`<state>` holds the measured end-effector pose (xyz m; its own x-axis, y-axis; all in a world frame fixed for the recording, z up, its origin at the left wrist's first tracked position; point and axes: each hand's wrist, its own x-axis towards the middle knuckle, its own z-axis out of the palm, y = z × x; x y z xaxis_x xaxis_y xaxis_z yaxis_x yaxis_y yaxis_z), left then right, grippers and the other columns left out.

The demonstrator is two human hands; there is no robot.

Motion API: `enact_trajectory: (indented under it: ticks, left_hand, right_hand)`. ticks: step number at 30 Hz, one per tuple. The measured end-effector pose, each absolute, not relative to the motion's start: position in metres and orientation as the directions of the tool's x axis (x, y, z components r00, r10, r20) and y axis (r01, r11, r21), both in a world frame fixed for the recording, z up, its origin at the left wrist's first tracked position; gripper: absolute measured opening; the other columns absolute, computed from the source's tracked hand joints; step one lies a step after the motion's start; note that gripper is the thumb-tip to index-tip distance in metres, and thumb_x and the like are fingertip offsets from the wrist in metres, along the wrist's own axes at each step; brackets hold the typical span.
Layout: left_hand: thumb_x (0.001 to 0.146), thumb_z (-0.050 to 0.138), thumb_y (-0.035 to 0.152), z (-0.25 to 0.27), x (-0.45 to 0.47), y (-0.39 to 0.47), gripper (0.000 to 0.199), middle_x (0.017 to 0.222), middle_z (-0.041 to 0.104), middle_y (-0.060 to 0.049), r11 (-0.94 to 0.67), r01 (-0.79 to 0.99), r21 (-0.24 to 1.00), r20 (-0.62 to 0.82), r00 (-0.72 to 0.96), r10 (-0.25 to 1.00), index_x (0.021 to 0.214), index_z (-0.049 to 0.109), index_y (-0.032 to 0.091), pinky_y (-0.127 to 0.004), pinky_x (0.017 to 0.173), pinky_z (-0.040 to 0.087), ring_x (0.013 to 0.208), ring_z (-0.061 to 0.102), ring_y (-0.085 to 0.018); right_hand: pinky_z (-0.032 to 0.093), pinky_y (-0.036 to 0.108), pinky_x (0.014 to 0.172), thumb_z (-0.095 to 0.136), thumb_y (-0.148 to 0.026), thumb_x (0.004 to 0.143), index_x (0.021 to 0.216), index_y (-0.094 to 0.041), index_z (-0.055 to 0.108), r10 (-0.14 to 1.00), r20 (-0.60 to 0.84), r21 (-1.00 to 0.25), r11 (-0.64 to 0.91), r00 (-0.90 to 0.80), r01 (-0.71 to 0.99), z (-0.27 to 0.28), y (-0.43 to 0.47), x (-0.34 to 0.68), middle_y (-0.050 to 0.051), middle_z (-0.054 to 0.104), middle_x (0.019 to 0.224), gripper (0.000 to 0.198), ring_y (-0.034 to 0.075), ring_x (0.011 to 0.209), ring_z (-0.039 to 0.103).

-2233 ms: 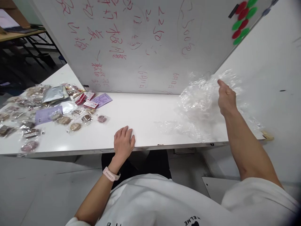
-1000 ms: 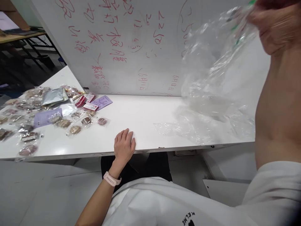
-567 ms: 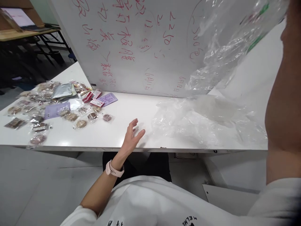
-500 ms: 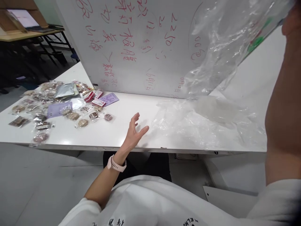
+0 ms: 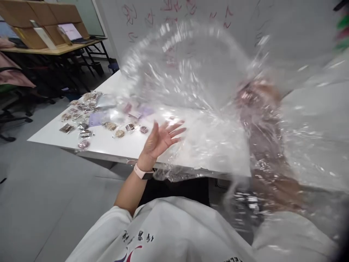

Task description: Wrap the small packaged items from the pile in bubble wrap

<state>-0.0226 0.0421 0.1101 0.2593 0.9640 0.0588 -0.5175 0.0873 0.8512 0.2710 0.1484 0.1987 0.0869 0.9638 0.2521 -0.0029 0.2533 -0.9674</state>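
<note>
A large crumpled sheet of clear plastic film point(image 5: 196, 72) billows across the middle and right of the view, smeared by motion; whether it is a bag or a flat sheet I cannot tell. My right hand point(image 5: 256, 96) shows blurred through the plastic, closed on a gathered part of it, with film draped over the forearm. My left hand point(image 5: 162, 140), with a pink watch band point(image 5: 141, 171) at the wrist, is open with fingers spread. It is beside the lower left part of the film, over the table's front edge; whether it touches the plastic is unclear.
On the white table point(image 5: 51, 134), several wrapped snacks point(image 5: 120, 133) lie at the left with a purple packet point(image 5: 96, 119). A whiteboard point(image 5: 245, 22) with red writing stands behind. Farther left are a wooden desk point(image 5: 58, 49), a laptop point(image 5: 71, 32) and part of a person point(image 5: 13, 71).
My right hand has come down and inward from the upper right, pulling the film across in front of me. The left hand has turned and spread its fingers. The view has shifted left.
</note>
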Motion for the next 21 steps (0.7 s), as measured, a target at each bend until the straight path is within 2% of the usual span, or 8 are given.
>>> enact_trajectory:
  ticks: [3,5,8,11,12,14,17,21]
  left_hand:
    - [0.079,0.037,0.09,0.096,-0.051,0.027,0.092,0.146,0.056,-0.018,0.174,-0.519,0.837,-0.058,0.232,0.971,0.134,0.057,0.019,-0.061,0.101,0.049,0.132,0.055,-0.041]
    - [0.08,0.039,0.088,0.086,-0.059,0.018,0.09,0.143,0.058,-0.02,0.232,-0.546,0.805,-0.102,0.258,0.961,0.133,0.057,0.018,-0.063,0.101,0.049,0.129,0.057,-0.042]
    - [0.079,0.054,0.082,0.074,-0.053,0.014,0.083,0.14,0.06,-0.02,0.329,-0.512,0.793,-0.17,0.332,0.928,0.133,0.055,0.018,-0.06,0.102,0.049,0.127,0.06,-0.041]
    - [0.078,0.059,0.08,0.07,-0.047,0.022,0.083,0.137,0.062,-0.02,0.354,-0.47,0.809,-0.206,0.337,0.919,0.133,0.054,0.018,-0.057,0.099,0.053,0.123,0.063,-0.039]
    - [0.079,0.062,0.075,0.07,-0.048,0.027,0.078,0.133,0.065,-0.02,0.339,-0.454,0.824,-0.217,0.299,0.929,0.132,0.055,0.018,-0.054,0.096,0.056,0.119,0.066,-0.036]
    - [0.08,0.074,0.054,0.074,-0.057,0.038,0.062,0.114,0.073,-0.017,0.296,-0.396,0.869,-0.249,0.167,0.954,0.127,0.059,0.015,-0.041,0.083,0.062,0.097,0.074,-0.027]
    - [0.074,0.079,0.018,0.093,-0.078,0.054,0.049,0.082,0.073,-0.006,0.189,-0.294,0.937,-0.212,-0.046,0.976,0.12,0.064,0.012,-0.019,0.055,0.056,0.058,0.068,-0.01]
    - [0.085,0.07,0.015,0.148,-0.091,0.057,0.041,0.074,0.069,0.0,-0.06,-0.205,0.977,0.031,-0.145,0.989,0.125,0.063,0.015,-0.014,0.042,0.046,0.045,0.057,-0.005]
  right_hand:
    - [0.052,0.029,0.059,0.079,-0.044,0.078,0.096,-0.023,0.055,0.976,0.182,-0.977,0.193,0.119,-0.089,0.135,0.13,0.253,0.002,0.069,0.089,0.036,0.012,0.061,0.06]
    - [0.05,0.029,0.055,0.079,-0.049,0.073,0.095,-0.026,0.053,0.981,0.125,-0.986,0.139,0.145,-0.093,0.098,0.118,0.244,-0.001,0.067,0.081,0.041,0.011,0.054,0.056]
    - [0.051,0.028,0.055,0.074,-0.054,0.071,0.099,-0.027,0.051,0.986,0.06,-0.997,0.068,0.156,-0.046,0.065,0.107,0.231,-0.002,0.066,0.081,0.045,0.011,0.055,0.057]
    - [0.052,0.027,0.059,0.078,-0.051,0.067,0.105,-0.027,0.052,0.997,-0.022,-0.999,-0.019,0.074,-0.042,0.057,0.105,0.225,-0.001,0.067,0.087,0.052,0.012,0.065,0.061]
    - [0.052,0.027,0.059,0.081,-0.048,0.065,0.108,-0.027,0.053,0.998,-0.059,-0.997,-0.057,0.031,-0.048,0.058,0.104,0.225,0.0,0.068,0.089,0.055,0.013,0.069,0.063]
    - [0.051,0.025,0.058,0.086,-0.043,0.06,0.111,-0.026,0.056,0.989,-0.135,-0.99,-0.137,-0.056,-0.038,0.06,0.103,0.231,0.001,0.069,0.092,0.061,0.014,0.072,0.063]
    - [0.042,0.021,0.049,0.089,-0.04,0.059,0.109,-0.022,0.063,0.962,-0.223,-0.974,-0.224,-0.159,0.011,0.063,0.1,0.248,0.002,0.067,0.083,0.059,0.009,0.06,0.054]
    - [0.029,0.02,0.041,0.084,-0.053,0.068,0.103,-0.023,0.067,0.943,-0.212,-0.963,-0.246,-0.256,-0.108,0.069,0.099,0.273,-0.003,0.055,0.069,0.049,0.005,0.048,0.037]
